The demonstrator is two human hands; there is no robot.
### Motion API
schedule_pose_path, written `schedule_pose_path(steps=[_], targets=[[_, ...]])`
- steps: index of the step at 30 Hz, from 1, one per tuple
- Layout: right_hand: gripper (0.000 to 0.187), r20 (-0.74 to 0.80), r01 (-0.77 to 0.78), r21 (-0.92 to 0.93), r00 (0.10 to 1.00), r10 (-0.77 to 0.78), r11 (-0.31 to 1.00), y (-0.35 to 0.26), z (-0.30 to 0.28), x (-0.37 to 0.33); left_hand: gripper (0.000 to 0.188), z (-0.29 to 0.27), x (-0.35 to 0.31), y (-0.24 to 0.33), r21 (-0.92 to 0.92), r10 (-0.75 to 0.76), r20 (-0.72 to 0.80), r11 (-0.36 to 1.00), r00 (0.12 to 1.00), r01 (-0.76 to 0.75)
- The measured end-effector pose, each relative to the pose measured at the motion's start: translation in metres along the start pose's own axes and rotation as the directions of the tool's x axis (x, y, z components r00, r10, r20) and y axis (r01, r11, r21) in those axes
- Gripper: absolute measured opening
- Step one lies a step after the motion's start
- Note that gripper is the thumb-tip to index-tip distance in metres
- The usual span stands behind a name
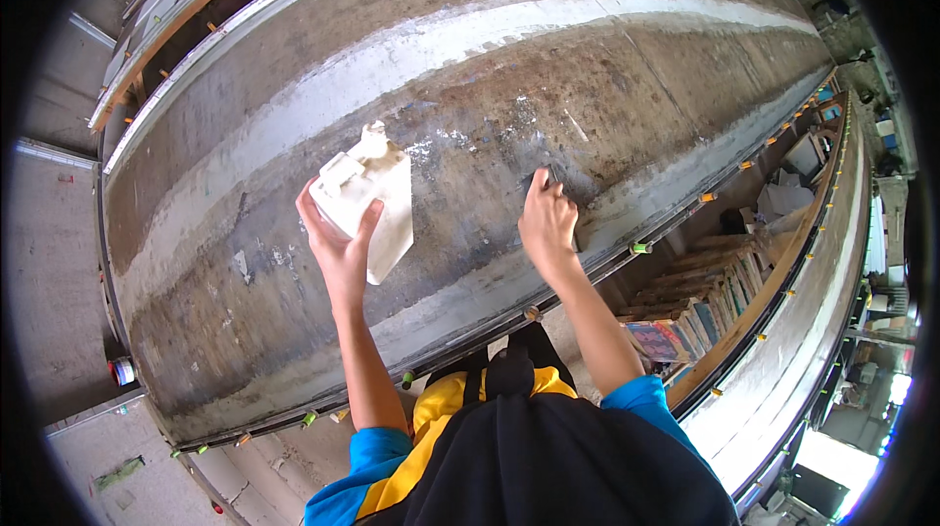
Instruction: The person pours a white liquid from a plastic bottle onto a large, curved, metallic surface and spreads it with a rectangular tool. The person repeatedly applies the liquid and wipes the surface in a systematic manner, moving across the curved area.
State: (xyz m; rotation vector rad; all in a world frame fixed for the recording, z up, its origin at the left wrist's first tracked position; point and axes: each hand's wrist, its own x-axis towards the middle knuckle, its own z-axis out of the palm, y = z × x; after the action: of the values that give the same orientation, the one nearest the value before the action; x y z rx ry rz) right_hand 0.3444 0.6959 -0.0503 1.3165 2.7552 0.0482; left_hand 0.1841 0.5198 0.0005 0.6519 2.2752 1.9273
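My left hand holds up a white, angular slab-like piece with white lumps on its upper part. The thumb lies over its near side, and the fingers wrap its left edge. Whether it is a board or a cut container I cannot tell. To the right, my right hand is closed round a dark, flat tool, mostly hidden under the fingers, low over the long stained tabletop. White smears and specks mark the brown-grey surface between the hands.
A broad whitish band runs along the tabletop. Orange and green pegs line its near edge. At right, stacked wooden frames stand below another long table. A further table lies at upper left.
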Motion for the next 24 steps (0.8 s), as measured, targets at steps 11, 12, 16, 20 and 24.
schedule_pose_path(steps=[11, 12, 16, 20, 24], targets=[[0.042, 0.105, -0.131, 0.094, 0.987, 0.121, 0.987, 0.030, 0.004, 0.015, 0.070, -0.008, -0.010, -0.001, 0.026, -0.004, -0.028, 1.000, 1.000, 0.004], [0.040, 0.122, -0.113, 0.153, 0.988, 0.095, 0.982, 0.018, -0.003, 0.012, 0.070, -0.008, -0.011, -0.004, 0.027, 0.005, -0.029, 1.000, 1.000, -0.004], [0.044, -0.127, 0.038, 0.166, 0.992, -0.017, 0.985, -0.013, 0.012, 0.018, 0.071, -0.010, -0.013, -0.001, 0.009, -0.011, -0.036, 1.000, 0.999, 0.012], [0.050, 0.263, -0.094, 0.501, 0.964, -0.048, 0.861, -0.042, -0.029, 0.039, 0.071, -0.023, -0.019, -0.006, 0.042, -0.016, -0.108, 0.999, 0.994, 0.021], [0.074, 0.270, -0.170, 0.789, 0.959, -0.085, 0.590, 0.012, -0.030, 0.112, 0.071, -0.037, -0.025, -0.002, 0.052, -0.012, -0.191, 0.998, 0.981, 0.022]])
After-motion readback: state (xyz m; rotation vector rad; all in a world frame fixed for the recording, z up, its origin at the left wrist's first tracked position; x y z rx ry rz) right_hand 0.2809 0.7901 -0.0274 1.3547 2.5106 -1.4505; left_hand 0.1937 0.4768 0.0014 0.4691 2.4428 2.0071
